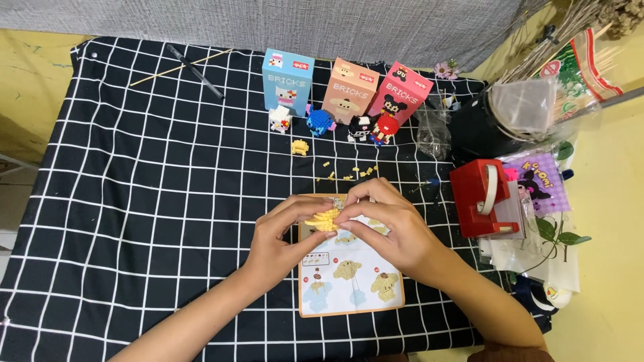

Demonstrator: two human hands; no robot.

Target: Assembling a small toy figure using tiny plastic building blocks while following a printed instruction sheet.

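Observation:
My left hand [280,238] and my right hand [389,224] meet over an instruction sheet [349,281] on the black checked cloth. Between their fingertips they pinch a small yellow brick assembly [322,219]. The sheet shows pictures of a yellow dog figure. Several loose yellow bricks [345,174] lie scattered just beyond my hands, and a small yellow brick piece [300,147] sits farther back.
Three upright boxes, blue [288,80], peach [350,89] and pink [399,92], stand at the back with several small brick figures [365,127] in front. A red tape dispenser [481,198], plastic bags and a black pot crowd the right. A pen [196,72] and stick lie back left.

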